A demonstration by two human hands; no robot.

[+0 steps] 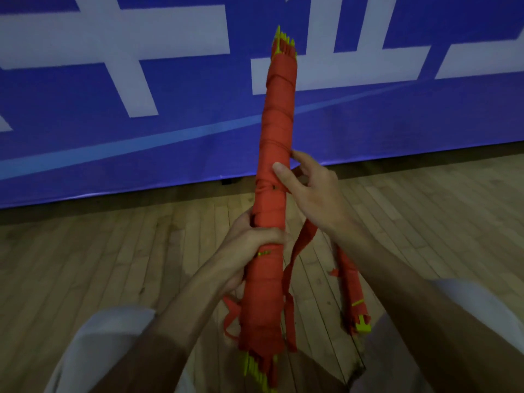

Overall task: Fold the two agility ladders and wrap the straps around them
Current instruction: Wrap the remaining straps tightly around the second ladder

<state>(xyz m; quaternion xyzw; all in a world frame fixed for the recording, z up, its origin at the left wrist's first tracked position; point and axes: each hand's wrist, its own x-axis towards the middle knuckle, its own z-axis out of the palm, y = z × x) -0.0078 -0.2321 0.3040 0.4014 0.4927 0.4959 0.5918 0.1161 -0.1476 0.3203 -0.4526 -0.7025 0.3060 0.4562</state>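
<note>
Gripping wrapped ladder [276, 143], hands [252, 245] mid-bundle

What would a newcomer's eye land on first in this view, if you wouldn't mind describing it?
First, the long red bundled ladder rising up the centre, wrapped in strap with yellow rung ends showing at top and bottom. The left hand grips it low, while the right hand pinches the wrap higher up, a loose strap tail hanging beneath. Behind stands a blue banner with large white characters; a second red bundle lies lower right, by the right forearm.
</note>
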